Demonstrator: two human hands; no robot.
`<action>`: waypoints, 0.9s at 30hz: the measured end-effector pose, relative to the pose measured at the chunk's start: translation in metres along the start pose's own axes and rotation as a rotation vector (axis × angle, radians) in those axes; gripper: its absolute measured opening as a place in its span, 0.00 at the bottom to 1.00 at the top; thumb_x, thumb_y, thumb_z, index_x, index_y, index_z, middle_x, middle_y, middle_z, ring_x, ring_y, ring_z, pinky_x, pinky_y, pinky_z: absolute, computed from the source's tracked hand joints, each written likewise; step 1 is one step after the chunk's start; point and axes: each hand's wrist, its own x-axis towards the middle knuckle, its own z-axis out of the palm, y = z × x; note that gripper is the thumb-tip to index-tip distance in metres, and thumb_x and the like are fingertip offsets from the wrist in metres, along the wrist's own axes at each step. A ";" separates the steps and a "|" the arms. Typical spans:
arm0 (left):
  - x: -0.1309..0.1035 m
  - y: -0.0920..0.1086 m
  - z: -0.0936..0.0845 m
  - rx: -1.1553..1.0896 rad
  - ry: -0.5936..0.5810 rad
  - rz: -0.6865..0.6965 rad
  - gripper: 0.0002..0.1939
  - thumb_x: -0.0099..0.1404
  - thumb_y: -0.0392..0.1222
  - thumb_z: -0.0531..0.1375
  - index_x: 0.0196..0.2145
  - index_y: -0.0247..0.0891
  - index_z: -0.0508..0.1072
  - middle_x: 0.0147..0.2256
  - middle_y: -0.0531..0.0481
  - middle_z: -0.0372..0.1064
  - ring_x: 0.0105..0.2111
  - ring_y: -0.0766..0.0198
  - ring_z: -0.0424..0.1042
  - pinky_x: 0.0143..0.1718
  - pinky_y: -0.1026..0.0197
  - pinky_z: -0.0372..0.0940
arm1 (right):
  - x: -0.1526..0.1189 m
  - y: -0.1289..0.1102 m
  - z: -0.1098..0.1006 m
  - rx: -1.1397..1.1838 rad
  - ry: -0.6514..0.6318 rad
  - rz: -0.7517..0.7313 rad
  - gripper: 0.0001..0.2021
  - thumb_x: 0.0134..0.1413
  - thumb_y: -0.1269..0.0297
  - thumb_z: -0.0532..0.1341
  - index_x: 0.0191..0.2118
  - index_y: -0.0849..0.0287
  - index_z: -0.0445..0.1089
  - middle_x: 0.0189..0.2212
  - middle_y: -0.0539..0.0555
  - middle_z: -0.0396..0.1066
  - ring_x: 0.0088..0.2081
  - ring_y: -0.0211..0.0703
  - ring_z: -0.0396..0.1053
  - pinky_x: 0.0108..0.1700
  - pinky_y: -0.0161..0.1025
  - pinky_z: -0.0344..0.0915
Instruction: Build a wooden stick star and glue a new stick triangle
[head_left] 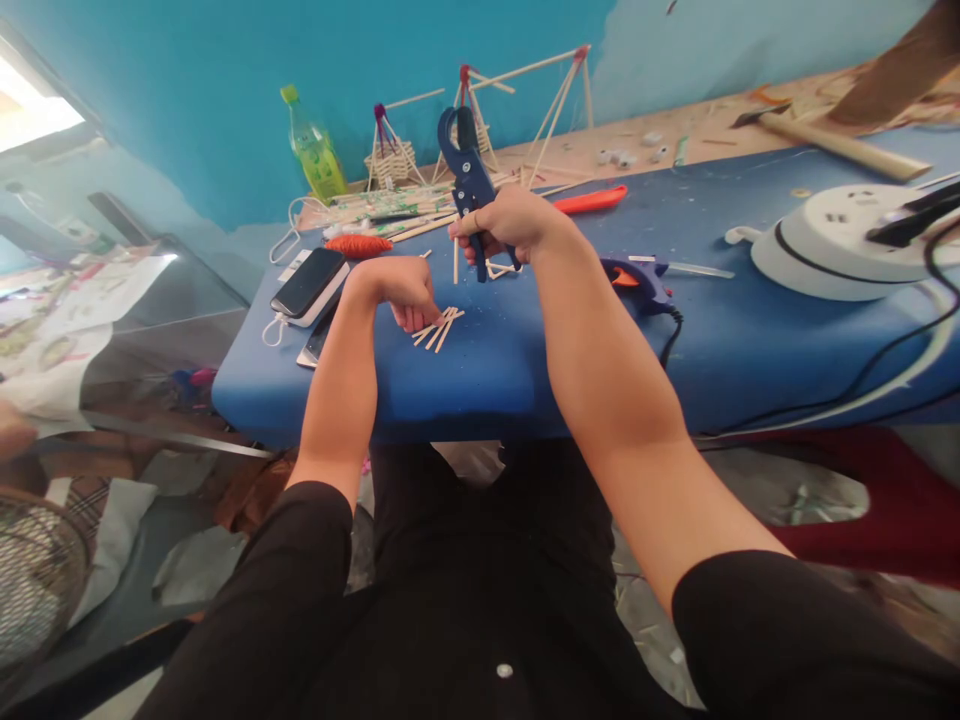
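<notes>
My right hand [511,222] is wrapped round the handles of a dark blue pipe cutter [469,175], its curved jaw pointing up and away from me. A thin pale stick [455,262] hangs down by the fingers of that hand; whether they grip it I cannot tell. My left hand [405,290] is closed, knuckles up, with its fingertips on a small fan of short wooden sticks [441,332] on the blue tabletop [480,380]. Beyond the hands lies a pile of longer sticks [420,215].
At the left lie a phone on a white power bank [309,285] and orange twine [358,246]. A green bottle [315,150] and stick frames [525,75] stand by the wall. Rightward are a red-handled tool [592,200], glue gun [641,280], hammer [840,145] and white power strip [832,245].
</notes>
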 end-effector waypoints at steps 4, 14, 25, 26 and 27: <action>0.002 -0.002 0.000 0.027 0.004 -0.004 0.14 0.59 0.47 0.73 0.21 0.38 0.80 0.25 0.45 0.79 0.35 0.53 0.84 0.44 0.54 0.78 | 0.002 0.002 0.001 0.009 0.030 -0.017 0.11 0.59 0.78 0.69 0.26 0.63 0.75 0.24 0.53 0.73 0.22 0.37 0.70 0.28 0.36 0.71; -0.006 -0.022 -0.014 -0.047 0.463 0.078 0.13 0.63 0.42 0.71 0.23 0.35 0.79 0.25 0.45 0.76 0.30 0.57 0.80 0.42 0.53 0.77 | 0.012 0.003 0.011 0.020 0.221 -0.057 0.18 0.61 0.78 0.67 0.22 0.59 0.67 0.21 0.51 0.69 0.21 0.36 0.68 0.23 0.34 0.68; 0.035 -0.034 -0.027 0.139 1.002 -0.053 0.19 0.70 0.33 0.58 0.51 0.35 0.86 0.53 0.35 0.82 0.59 0.45 0.77 0.67 0.42 0.68 | 0.043 0.012 0.000 0.199 0.434 -0.166 0.15 0.61 0.73 0.68 0.25 0.56 0.67 0.21 0.48 0.67 0.24 0.34 0.68 0.26 0.32 0.69; 0.040 -0.028 -0.031 0.157 0.966 -0.070 0.18 0.69 0.33 0.59 0.51 0.33 0.85 0.54 0.32 0.82 0.60 0.43 0.77 0.68 0.41 0.68 | 0.043 0.011 -0.001 0.234 0.424 -0.164 0.15 0.62 0.73 0.67 0.25 0.57 0.67 0.22 0.48 0.68 0.23 0.34 0.68 0.26 0.33 0.70; 0.047 -0.022 -0.035 0.171 0.950 -0.078 0.18 0.69 0.33 0.60 0.53 0.31 0.85 0.55 0.30 0.81 0.61 0.42 0.76 0.68 0.41 0.67 | 0.043 0.010 -0.002 0.262 0.419 -0.164 0.14 0.62 0.73 0.67 0.26 0.57 0.68 0.22 0.48 0.68 0.23 0.34 0.68 0.27 0.33 0.71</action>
